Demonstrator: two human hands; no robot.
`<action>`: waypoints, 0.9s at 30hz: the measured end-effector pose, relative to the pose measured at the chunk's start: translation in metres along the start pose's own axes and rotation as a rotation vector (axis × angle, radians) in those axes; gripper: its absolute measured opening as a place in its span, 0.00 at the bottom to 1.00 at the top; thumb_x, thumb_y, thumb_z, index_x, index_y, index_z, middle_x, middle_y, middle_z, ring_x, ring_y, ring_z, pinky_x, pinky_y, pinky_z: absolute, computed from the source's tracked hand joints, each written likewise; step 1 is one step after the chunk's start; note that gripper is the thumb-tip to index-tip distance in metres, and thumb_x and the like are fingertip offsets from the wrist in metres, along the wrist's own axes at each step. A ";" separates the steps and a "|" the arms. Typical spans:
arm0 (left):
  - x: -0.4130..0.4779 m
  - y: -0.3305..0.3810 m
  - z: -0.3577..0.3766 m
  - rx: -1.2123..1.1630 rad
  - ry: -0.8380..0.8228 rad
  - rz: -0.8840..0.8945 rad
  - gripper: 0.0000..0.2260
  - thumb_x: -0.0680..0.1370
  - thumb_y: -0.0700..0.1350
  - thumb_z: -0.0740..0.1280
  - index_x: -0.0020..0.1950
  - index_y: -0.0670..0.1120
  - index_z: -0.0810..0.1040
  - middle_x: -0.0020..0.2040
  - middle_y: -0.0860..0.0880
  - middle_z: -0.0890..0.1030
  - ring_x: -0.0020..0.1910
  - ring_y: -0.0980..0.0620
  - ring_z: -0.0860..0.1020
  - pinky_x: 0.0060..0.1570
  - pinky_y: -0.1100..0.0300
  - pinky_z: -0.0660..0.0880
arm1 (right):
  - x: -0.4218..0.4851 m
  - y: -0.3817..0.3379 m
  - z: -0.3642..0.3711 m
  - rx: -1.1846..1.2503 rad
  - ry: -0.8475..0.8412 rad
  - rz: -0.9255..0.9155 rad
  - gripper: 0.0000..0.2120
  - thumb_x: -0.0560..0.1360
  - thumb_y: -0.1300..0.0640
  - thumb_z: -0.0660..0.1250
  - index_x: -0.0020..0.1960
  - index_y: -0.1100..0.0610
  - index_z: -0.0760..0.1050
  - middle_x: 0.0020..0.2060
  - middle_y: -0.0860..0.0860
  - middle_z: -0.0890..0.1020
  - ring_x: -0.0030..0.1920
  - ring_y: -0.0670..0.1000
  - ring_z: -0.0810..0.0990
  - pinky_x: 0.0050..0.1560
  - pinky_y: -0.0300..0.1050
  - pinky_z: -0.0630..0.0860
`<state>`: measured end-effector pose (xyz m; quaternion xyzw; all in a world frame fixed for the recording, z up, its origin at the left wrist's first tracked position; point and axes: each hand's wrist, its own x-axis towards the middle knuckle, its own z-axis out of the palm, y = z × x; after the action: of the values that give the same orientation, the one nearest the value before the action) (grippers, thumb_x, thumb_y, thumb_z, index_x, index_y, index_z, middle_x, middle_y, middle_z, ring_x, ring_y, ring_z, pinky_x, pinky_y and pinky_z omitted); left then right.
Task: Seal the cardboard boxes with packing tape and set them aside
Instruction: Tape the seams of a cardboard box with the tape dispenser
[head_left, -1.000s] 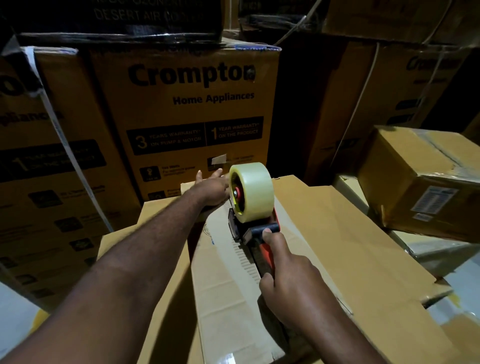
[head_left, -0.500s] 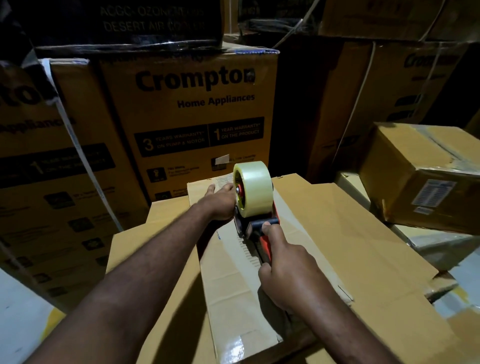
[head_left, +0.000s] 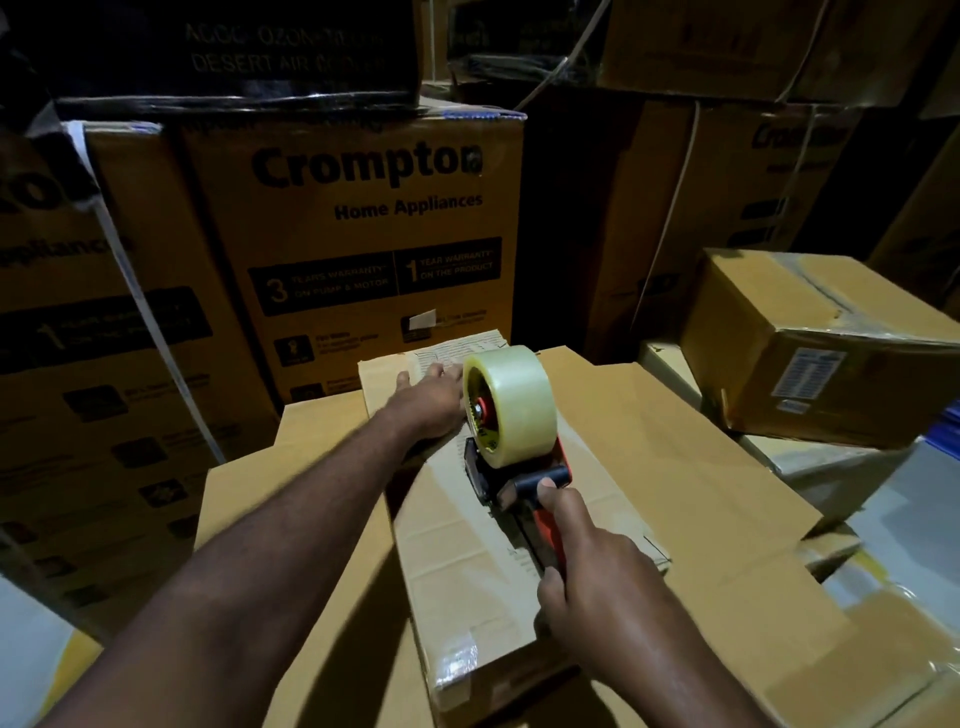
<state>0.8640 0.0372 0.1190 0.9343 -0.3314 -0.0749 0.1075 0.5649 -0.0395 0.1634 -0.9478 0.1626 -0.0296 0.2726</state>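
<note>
A plain cardboard box (head_left: 457, 566) lies in front of me on a stack of flattened cardboard (head_left: 685, 499). My right hand (head_left: 587, 577) grips the red handle of a tape dispenser (head_left: 511, 457) that carries a roll of clear tape and rests on the box top along its middle seam. Clear tape shines over the box's near edge. My left hand (head_left: 428, 402) lies flat, fingers straight, on the far part of the box top, just left of the roll.
Tall printed appliance cartons (head_left: 374, 249) stand stacked close behind and to the left. A taped box with a label (head_left: 826, 353) sits tilted at the right on other boxes. More cartons fill the dark back right.
The dispenser and my right hand have slid a little toward me along the seam. My left hand stays pressed on the far end of the box top.
</note>
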 end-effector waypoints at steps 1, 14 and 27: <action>-0.010 0.006 0.005 -0.014 0.011 0.018 0.29 0.83 0.55 0.61 0.82 0.52 0.56 0.83 0.49 0.53 0.82 0.47 0.47 0.76 0.33 0.37 | 0.000 0.002 -0.002 -0.003 -0.001 -0.002 0.30 0.77 0.56 0.59 0.68 0.36 0.46 0.45 0.51 0.79 0.40 0.52 0.77 0.40 0.51 0.75; -0.045 0.031 0.009 0.067 -0.057 0.017 0.25 0.84 0.57 0.56 0.81 0.56 0.59 0.82 0.49 0.56 0.81 0.51 0.51 0.77 0.39 0.39 | -0.024 0.007 -0.017 -0.035 -0.030 -0.022 0.30 0.76 0.57 0.60 0.72 0.41 0.49 0.42 0.53 0.75 0.39 0.54 0.76 0.37 0.50 0.74; -0.088 0.058 0.036 0.063 0.002 0.121 0.23 0.83 0.53 0.61 0.78 0.60 0.64 0.82 0.52 0.58 0.81 0.49 0.51 0.74 0.29 0.42 | -0.073 0.023 -0.025 0.021 0.025 -0.004 0.30 0.77 0.56 0.62 0.72 0.40 0.50 0.52 0.53 0.80 0.45 0.54 0.79 0.46 0.55 0.79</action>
<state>0.7543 0.0437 0.1049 0.9157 -0.3892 -0.0568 0.0827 0.4862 -0.0465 0.1748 -0.9449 0.1636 -0.0436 0.2803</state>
